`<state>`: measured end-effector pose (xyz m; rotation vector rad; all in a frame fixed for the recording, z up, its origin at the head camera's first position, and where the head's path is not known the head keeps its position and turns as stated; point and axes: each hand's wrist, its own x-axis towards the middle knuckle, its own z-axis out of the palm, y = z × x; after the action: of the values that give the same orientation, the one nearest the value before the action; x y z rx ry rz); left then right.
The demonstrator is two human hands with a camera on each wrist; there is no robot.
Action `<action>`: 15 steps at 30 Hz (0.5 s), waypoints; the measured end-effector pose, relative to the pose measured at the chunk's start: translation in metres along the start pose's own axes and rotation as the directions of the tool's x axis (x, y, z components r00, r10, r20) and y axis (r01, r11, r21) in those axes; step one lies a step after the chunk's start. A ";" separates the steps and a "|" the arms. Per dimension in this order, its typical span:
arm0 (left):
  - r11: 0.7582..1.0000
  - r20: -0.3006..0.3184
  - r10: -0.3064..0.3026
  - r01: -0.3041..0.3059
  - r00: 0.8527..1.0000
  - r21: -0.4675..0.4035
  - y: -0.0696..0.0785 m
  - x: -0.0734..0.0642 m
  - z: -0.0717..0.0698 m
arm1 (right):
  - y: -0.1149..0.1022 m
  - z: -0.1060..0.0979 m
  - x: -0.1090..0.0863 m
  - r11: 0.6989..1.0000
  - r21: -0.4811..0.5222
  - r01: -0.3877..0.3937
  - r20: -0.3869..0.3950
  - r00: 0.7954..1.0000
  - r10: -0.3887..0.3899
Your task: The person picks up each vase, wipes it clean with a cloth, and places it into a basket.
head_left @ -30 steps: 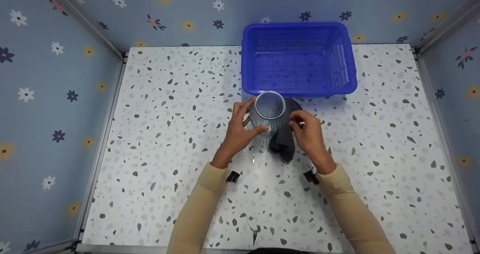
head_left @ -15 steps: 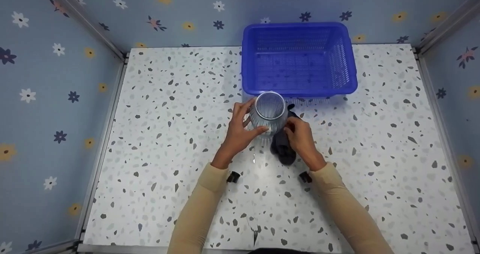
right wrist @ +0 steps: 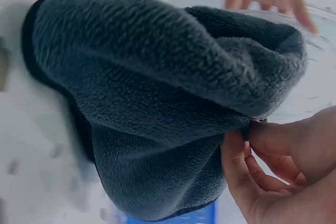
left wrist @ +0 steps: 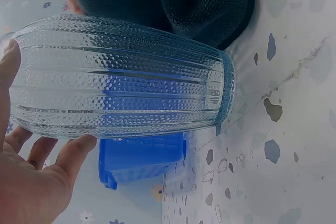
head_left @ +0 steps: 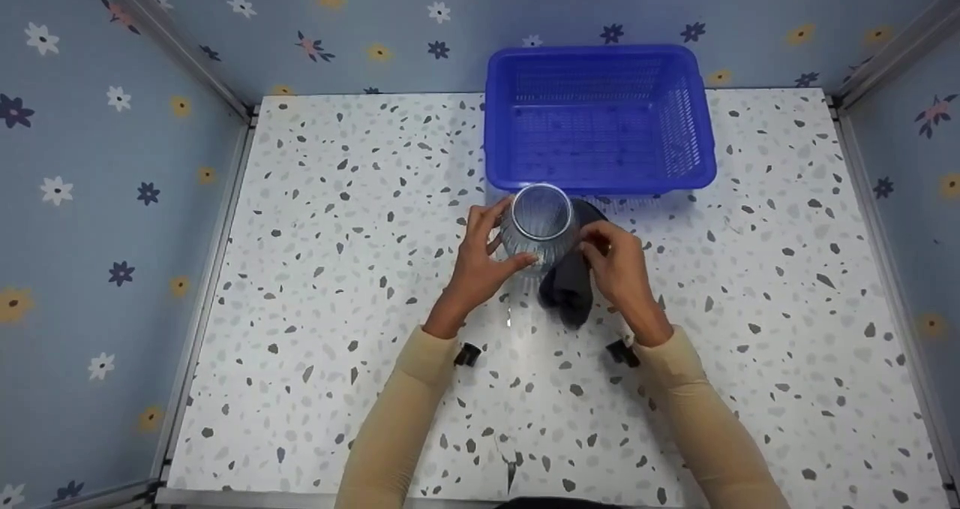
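A clear ribbed glass vase (head_left: 546, 248) stands upright near the middle of the table, its round mouth facing up. My left hand (head_left: 481, 260) grips it from the left, thumb on the near side and fingers around the far side. The left wrist view shows the dimpled texture of the vase (left wrist: 131, 82) down to its base. At its right side hangs a dark grey fleecy cloth (head_left: 571, 287). My right hand (head_left: 619, 265) pinches this cloth (right wrist: 142, 72) between thumb and forefinger, and the folds drape down beside the glass.
A blue plastic basket (head_left: 600, 188) with perforated sides stands behind the vase, against the back wall. White speckled tabletop (head_left: 345, 269) extends on both sides. Flower-patterned panels (head_left: 97, 216) enclose the table at the left, back and right.
My right hand moved in toward the vase with the cloth, then back out to the right. The cloth's folds shifted with it. My left hand and the vase stayed in place.
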<state>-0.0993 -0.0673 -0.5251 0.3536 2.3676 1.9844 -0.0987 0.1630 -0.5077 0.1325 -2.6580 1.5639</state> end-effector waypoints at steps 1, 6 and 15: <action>1.000 0.000 -0.001 0.001 1.000 0.000 0.000 0.000 0.000 | -0.003 -0.002 0.000 1.000 0.021 0.002 -0.003 1.000 -0.002; 1.000 -0.003 -0.003 0.003 1.000 -0.002 -0.001 0.001 0.000 | -0.020 -0.010 0.001 0.997 0.061 0.040 -0.033 0.999 -0.038; 1.000 -0.007 -0.010 0.010 1.000 0.005 0.000 0.001 0.001 | -0.045 -0.016 0.005 0.993 0.004 0.122 -0.080 0.989 -0.121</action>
<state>-0.1000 -0.0667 -0.5253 0.3350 2.3741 1.9797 -0.0991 0.1548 -0.4608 0.2234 -2.5317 1.5114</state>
